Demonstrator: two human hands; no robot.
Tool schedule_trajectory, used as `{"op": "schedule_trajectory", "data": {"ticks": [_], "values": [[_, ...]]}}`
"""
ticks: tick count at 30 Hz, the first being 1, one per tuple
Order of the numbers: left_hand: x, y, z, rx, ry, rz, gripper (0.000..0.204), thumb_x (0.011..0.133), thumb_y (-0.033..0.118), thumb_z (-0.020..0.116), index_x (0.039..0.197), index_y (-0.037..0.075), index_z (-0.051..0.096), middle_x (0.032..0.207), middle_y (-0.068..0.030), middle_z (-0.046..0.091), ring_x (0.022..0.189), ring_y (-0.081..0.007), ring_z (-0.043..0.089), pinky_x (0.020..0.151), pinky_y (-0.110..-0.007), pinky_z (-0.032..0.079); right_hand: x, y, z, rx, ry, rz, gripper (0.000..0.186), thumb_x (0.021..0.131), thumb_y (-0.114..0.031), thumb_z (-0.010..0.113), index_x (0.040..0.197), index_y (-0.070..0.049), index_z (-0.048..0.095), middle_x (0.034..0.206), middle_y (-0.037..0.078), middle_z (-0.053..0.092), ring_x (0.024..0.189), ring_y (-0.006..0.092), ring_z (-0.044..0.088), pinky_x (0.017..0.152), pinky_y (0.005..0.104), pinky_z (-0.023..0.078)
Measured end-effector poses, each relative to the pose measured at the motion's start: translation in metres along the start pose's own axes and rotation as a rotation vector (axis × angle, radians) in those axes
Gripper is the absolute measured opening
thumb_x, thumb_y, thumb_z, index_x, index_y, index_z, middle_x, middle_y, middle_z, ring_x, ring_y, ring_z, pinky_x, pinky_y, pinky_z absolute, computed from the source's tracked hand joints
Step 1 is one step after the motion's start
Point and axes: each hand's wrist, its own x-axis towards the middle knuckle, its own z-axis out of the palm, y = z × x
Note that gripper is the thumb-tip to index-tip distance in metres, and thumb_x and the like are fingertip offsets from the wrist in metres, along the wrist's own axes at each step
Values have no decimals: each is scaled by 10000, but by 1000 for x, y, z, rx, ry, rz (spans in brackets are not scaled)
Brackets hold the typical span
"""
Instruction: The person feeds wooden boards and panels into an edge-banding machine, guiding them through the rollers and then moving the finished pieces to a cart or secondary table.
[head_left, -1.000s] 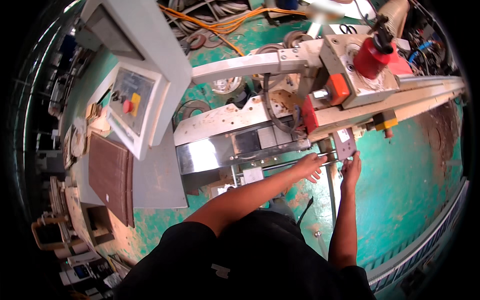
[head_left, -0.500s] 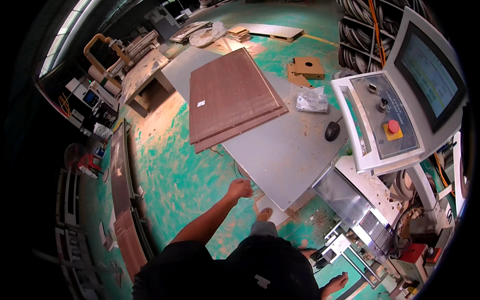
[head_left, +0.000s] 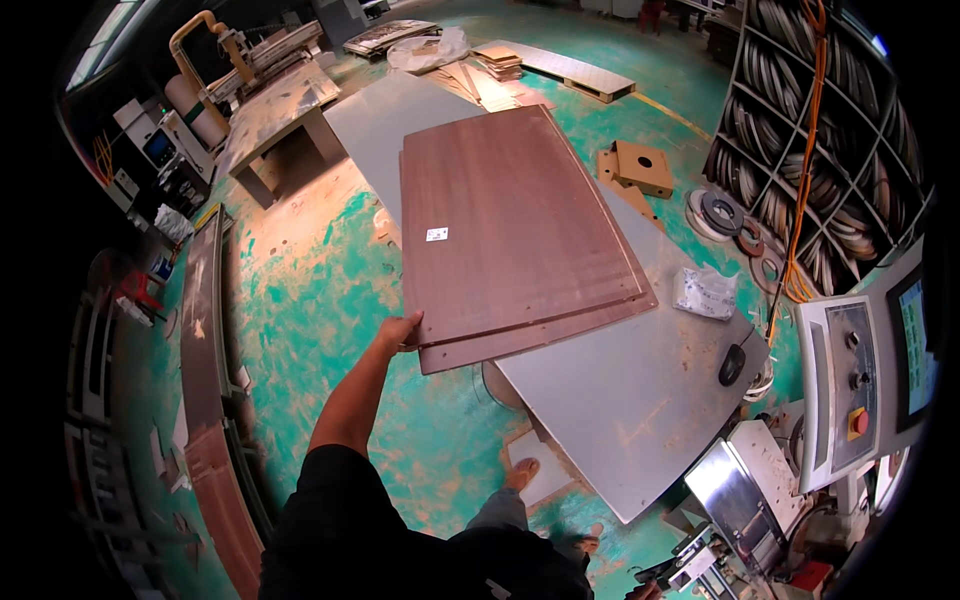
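Two brown wood panels lie stacked and slightly offset on a grey table [head_left: 610,400]. The upper panel [head_left: 520,220] has a small white label near its left side; the lower panel [head_left: 535,338] sticks out along the near edge. My left hand [head_left: 400,330] is closed on the left edge of the stack, by its near corner. Whether its fingers hold one panel or both is hidden. Down at the lower edge, my right hand [head_left: 645,592] barely shows beside a metal machine part [head_left: 690,567], its fingers too dark and cut off to read.
A plastic-wrapped packet [head_left: 705,293] and a black mouse [head_left: 733,365] sit on the table's right side. Beyond stand a control panel with a red button [head_left: 858,422] and a rack of coiled edging strips [head_left: 815,140]. Long boards [head_left: 205,330] lie along the left.
My left hand has reached forward and left from beside the table to the panels' edge. My view has shifted, with panels nearer and the control panel farther right. My right hand shows less.
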Motion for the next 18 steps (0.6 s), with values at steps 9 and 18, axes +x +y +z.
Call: {"op": "schedule_trajectory", "data": {"ticks": [9,18], "values": [[-3,-18,-32,35,-233,-26,568,998,499,737,1254,10,607,1070,-141,688,917,-294,721,789,-505,668,-70,-80,97,-55,60,-558,324,1115,-340,570,978,-53,634,665,-28,484,564,59,424,506,241,345],[-123,-98,-69,34,-392,-96,591,1023,527,688,1324,26,595,1148,-143,694,944,-298,722,874,-517,644,-162,-82,204,103,-229,-552,199,1095,-207,571,1033,-38,655,797,-4,578,686,67,515,615,237,429]]}}
